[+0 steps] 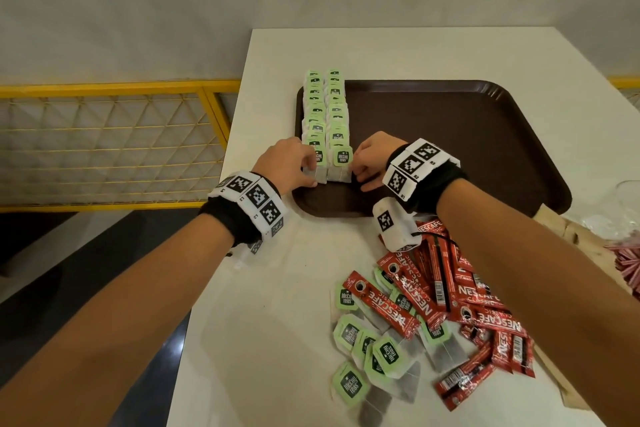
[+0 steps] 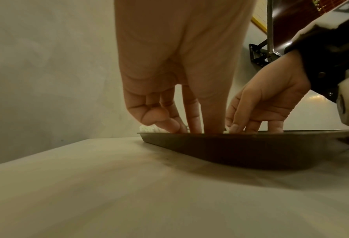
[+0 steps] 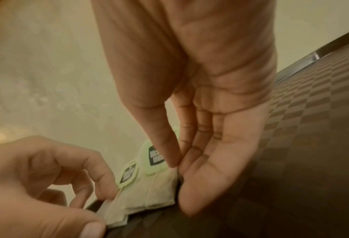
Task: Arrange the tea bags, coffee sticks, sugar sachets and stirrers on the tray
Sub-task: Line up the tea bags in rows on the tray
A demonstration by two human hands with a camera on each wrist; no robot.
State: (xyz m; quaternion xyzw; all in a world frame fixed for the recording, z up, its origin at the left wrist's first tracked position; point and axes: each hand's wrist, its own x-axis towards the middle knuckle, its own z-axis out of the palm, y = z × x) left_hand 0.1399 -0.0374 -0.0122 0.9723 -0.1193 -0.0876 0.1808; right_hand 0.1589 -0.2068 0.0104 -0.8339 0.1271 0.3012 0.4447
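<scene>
Two rows of green-tagged tea bags (image 1: 325,107) lie along the left side of the brown tray (image 1: 450,135). My left hand (image 1: 304,170) pinches the nearest bag of the left row (image 1: 317,163) between thumb and index finger; the right wrist view shows this pinch at the bag's corner (image 3: 116,212). My right hand (image 1: 360,170) holds the nearest bag of the right row (image 1: 341,166), thumb and fingers meeting at its right edge (image 3: 161,190). In the left wrist view both hands, left (image 2: 179,127) and right (image 2: 240,127), reach down inside the tray's rim (image 2: 230,145).
Loose tea bags (image 1: 367,350) and red coffee sticks (image 1: 460,302) lie heaped on the white table in front of the tray. At the right edge are a brown paper bag (image 1: 575,236), a glass (image 1: 627,198) and red-striped items (image 1: 627,263). A yellow railing (image 1: 104,146) runs left of the table.
</scene>
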